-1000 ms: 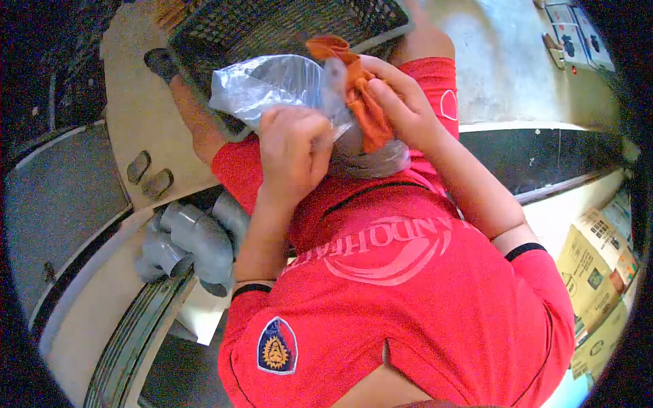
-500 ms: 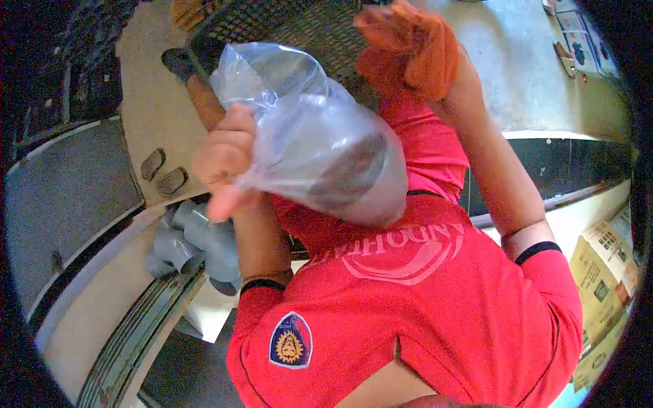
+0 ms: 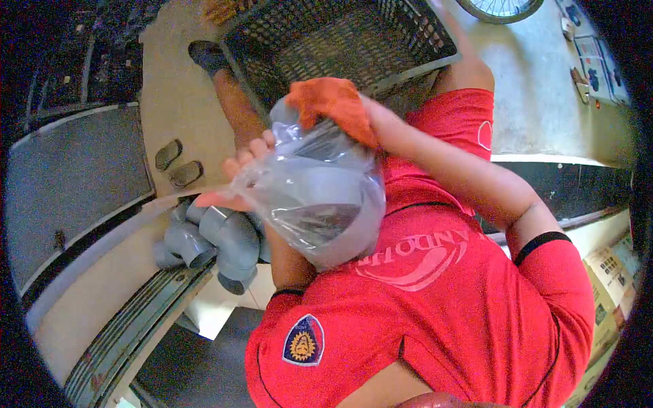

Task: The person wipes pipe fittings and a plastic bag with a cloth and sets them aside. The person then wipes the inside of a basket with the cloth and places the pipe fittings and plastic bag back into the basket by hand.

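My left hand [image 3: 238, 173] grips the gathered side of a clear plastic bag [image 3: 286, 183], its thumb stretched out to the left. Inside the bag, in front of my red shirt, a grey rounded piece [image 3: 333, 187] shows through the film. An orange cloth [image 3: 333, 105] covers most of my right hand [image 3: 371, 119], which is at the bag's upper end; its fingers are largely hidden. Beside the cloth, a grey part is visible at the upper left of the bag.
A black mesh crate [image 3: 326, 47] stands on the floor between the legs. Several grey pipe elbows [image 3: 231, 238] lie at the left, by a ridged strip [image 3: 136, 326]. Slippers [image 3: 185, 174] lie farther left. A bicycle wheel [image 3: 500, 8] is at the top right, printed cartons [image 3: 609, 272] at the right.
My right hand has come down and left with the orange cloth, onto the bag's upper end. My left hand keeps hold of the bag, which now sits slightly lower. The crate shows more fully.
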Available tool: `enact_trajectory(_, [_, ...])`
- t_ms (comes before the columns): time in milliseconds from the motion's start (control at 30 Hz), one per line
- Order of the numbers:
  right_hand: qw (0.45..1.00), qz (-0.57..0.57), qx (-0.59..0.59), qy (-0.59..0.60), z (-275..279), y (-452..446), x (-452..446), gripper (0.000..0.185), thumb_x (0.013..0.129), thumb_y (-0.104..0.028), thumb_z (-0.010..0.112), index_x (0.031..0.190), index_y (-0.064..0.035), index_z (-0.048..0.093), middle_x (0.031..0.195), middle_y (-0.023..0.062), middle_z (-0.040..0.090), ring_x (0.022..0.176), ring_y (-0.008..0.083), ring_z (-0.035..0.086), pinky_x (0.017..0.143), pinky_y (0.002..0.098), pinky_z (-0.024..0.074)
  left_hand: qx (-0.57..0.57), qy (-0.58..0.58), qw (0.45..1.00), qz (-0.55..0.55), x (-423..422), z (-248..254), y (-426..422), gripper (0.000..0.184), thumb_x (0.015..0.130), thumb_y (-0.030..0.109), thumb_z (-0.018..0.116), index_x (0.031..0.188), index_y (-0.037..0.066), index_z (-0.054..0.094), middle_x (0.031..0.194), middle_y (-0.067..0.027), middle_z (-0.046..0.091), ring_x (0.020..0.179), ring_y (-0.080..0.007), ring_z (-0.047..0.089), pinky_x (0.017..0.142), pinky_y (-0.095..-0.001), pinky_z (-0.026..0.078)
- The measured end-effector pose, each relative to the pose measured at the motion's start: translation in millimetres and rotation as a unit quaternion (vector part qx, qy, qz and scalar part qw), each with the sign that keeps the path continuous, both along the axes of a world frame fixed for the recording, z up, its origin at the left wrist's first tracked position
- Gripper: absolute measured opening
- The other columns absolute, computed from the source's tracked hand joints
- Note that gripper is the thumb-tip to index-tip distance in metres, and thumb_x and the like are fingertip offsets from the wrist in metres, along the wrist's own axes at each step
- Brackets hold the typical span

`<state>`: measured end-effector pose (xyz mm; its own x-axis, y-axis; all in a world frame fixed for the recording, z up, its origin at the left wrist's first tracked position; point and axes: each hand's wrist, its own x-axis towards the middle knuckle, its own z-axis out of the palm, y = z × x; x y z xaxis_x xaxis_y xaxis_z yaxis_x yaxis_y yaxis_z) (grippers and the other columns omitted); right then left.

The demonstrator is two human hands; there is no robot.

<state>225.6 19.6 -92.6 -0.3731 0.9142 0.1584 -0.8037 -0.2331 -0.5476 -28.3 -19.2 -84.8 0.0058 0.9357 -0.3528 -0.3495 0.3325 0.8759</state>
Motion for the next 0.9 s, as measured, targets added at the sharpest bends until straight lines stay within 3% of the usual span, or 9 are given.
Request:
enact_trajectory(67, [0.930, -0.161, -0.022, -0.329, 32.1, -53.4, 9.6, 0.052, 0.103, -0.016, 0.047, 0.151, 0.0010, 0.039, 0.152, 0.0137, 0.046, 0.142, 0.0227, 0.043, 0.121, 0.0395, 0.0278, -0.004, -0.006, 1.000, 0.007, -5.0, 1.9, -1.3, 0.062, 0.086, 0.061, 0.062, 0.108, 0.003, 0.058, 0.097, -0.0101, 0.066, 0.083, -0.0259, 0.064, 0.075, -0.0379, 0.050])
enact_trajectory(100, [0.945, -0.123, -0.021, -0.304, 21.8, -78.2, 5.6, 0.058, 0.098, -0.017, 0.051, 0.152, 0.0009, 0.037, 0.160, 0.0143, 0.034, 0.149, 0.0258, 0.032, 0.122, 0.0414, 0.0242, -0.005, -0.006, 1.000, 0.010, -9.9, 3.7, -0.2, 0.063, 0.086, 0.062, 0.061, 0.109, 0.003, 0.058, 0.099, -0.0104, 0.066, 0.084, -0.0261, 0.064, 0.075, -0.0380, 0.051])
enact_trajectory(167, [0.874, -0.152, 0.130, -0.442, 33.8, -95.5, 13.6, 0.066, 0.091, -0.020, 0.059, 0.151, -0.0010, 0.039, 0.165, 0.0198, 0.022, 0.153, 0.0347, 0.024, 0.123, 0.0425, 0.0214, -0.002, -0.007, 1.000, 0.011, -17.0, 8.5, 2.8, 0.066, 0.088, 0.063, 0.058, 0.112, 0.002, 0.058, 0.101, -0.0111, 0.067, 0.086, -0.0266, 0.065, 0.077, -0.0383, 0.052])
enact_trajectory(267, [0.780, -0.102, 0.337, -0.518, 76.4, -84.6, 26.5, 0.066, 0.088, -0.025, 0.066, 0.146, -0.0024, 0.045, 0.166, 0.0257, 0.015, 0.153, 0.0444, 0.018, 0.123, 0.0446, 0.0210, 0.029, -0.008, 1.000, -0.005, -29.9, 14.4, 22.4, 0.070, 0.090, 0.066, 0.055, 0.117, 0.001, 0.058, 0.104, -0.0120, 0.067, 0.089, -0.0273, 0.066, 0.079, -0.0386, 0.053])
enact_trajectory(367, [0.838, -0.086, 0.343, -0.415, 101.6, -74.8, -0.3, 0.064, 0.088, -0.027, 0.074, 0.141, -0.0017, 0.047, 0.166, 0.0294, 0.007, 0.153, 0.0468, 0.017, 0.121, 0.0462, 0.0222, 0.071, -0.016, 0.992, -0.104, -38.8, 29.2, 50.1, 0.075, 0.092, 0.068, 0.052, 0.122, 0.000, 0.058, 0.107, -0.0129, 0.068, 0.091, -0.0280, 0.067, 0.081, -0.0389, 0.055])
enact_trajectory(433, [0.843, -0.081, 0.356, -0.395, 108.8, -71.6, -21.4, 0.048, 0.085, -0.021, 0.075, 0.126, -0.0034, 0.057, 0.164, 0.0279, 0.016, 0.150, 0.0466, 0.025, 0.119, 0.0474, 0.0291, 0.006, -0.032, 0.981, -0.194, -10.8, 70.9, 33.0, 0.089, 0.096, 0.073, 0.043, 0.140, -0.004, 0.052, 0.117, -0.0175, 0.068, 0.100, -0.0285, 0.069, 0.085, -0.0375, 0.056])
enact_trajectory(533, [0.814, -0.110, 0.434, -0.369, 106.4, -50.5, -36.3, 0.034, 0.082, -0.014, 0.074, 0.111, -0.0029, 0.061, 0.160, 0.0259, 0.030, 0.144, 0.0468, 0.038, 0.115, 0.0486, 0.0380, -0.010, -0.045, 0.990, -0.130, -17.1, 69.9, 20.2, 0.083, 0.096, 0.074, 0.040, 0.127, -0.001, 0.055, 0.109, -0.0151, 0.068, 0.093, -0.0273, 0.068, 0.082, -0.0371, 0.055])
enact_trajectory(767, [0.808, 0.050, 0.459, -0.366, 64.6, -56.0, -30.7, 0.044, 0.082, -0.009, 0.070, 0.126, -0.0060, 0.061, 0.156, 0.0219, 0.040, 0.143, 0.0414, 0.042, 0.114, 0.0470, 0.0414, -0.070, 0.014, 0.980, 0.184, -61.4, 23.6, -12.8, 0.077, 0.098, 0.076, 0.033, 0.098, 0.004, 0.062, 0.089, -0.0096, 0.067, 0.078, -0.0247, 0.065, 0.076, -0.0359, 0.054])
enact_trajectory(900, [0.821, 0.096, 0.373, -0.423, 94.1, -66.7, -6.7, 0.025, 0.084, -0.012, 0.074, 0.108, -0.0052, 0.067, 0.137, 0.0187, 0.061, 0.126, 0.0389, 0.061, 0.104, 0.0439, 0.0498, -0.065, 0.205, 0.943, 0.256, -46.3, 64.0, -23.9, 0.077, 0.099, 0.075, 0.030, 0.078, 0.009, 0.061, 0.075, -0.0068, 0.064, 0.069, -0.0228, 0.061, 0.072, -0.0358, 0.052])
